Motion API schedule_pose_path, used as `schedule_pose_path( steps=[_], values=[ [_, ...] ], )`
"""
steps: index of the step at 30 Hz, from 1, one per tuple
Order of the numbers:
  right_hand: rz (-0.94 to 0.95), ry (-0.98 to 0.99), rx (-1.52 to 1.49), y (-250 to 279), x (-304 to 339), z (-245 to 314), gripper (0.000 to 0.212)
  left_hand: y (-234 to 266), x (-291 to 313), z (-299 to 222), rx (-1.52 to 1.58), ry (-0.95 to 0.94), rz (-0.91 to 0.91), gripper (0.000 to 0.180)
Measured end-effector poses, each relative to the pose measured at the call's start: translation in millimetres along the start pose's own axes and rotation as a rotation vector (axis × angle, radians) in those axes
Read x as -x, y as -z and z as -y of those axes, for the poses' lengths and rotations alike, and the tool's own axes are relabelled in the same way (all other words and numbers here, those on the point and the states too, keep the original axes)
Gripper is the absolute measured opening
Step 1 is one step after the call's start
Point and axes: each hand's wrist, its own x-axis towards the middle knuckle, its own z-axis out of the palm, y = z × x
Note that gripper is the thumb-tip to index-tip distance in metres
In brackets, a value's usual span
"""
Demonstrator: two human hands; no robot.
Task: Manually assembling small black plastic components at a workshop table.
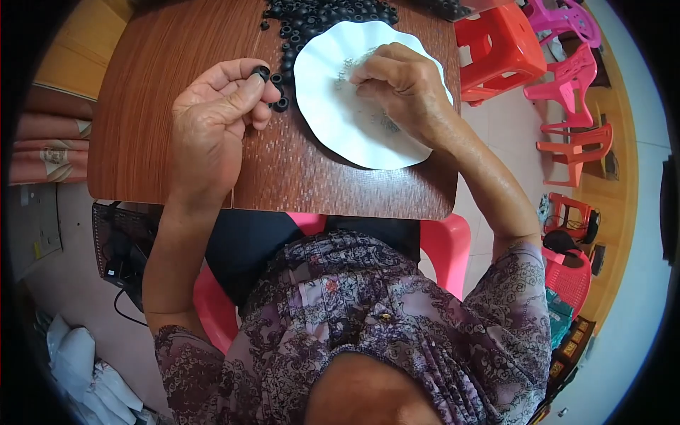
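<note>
Patterned shirt: purple and floral [340,304], closest to the camera, above dark trousers [248,237] and a pink seat [453,248].
Left hand: raised over the tabletop [163,85], left of the plate [322,106]; its middle [209,117] is turned partly upward.
Left grip: thumb and fingers clamped on one round, hollow black piece [261,71].
Right hand: over the plate [411,81], palm down, forearm reaching in from the right.
Right grip: fingertips bunched close beside tiny metallic pieces [347,69]; whether they meet or pinch one, I cannot tell.
White plate: wavy-rimmed, near the tabletop's right edge, with another small cluster of metallic bits [389,125] below the right hand.
Black pile: many similar pieces [322,15] heaped beyond the plate, a few loose ones [281,104] beside the left fingers.
Right side: red stool [503,49] and pink chair [570,85] on the floor.
</note>
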Motion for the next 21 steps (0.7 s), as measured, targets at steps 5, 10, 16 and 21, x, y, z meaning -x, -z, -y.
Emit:
schedule_pose_path(
  steps=[5,10,16,21],
  values=[
    [-0.018,-0.146,-0.24,3,8,1,0.01,-7,2,4,-0.009,0.007,0.017,0.021],
    [-0.138,-0.171,-0.453,5,13,8,0.007,-19,3,7,-0.051,0.003,0.007,0.021],
    [-0.072,-0.527,-0.861,17,12,29,0.011,-57,2,19,-0.269,-0.296,-0.007,0.018],
    [-0.084,-0.603,-0.992,21,11,37,0.013,-72,1,32,-0.372,-0.376,-0.02,0.017]
  ],
)
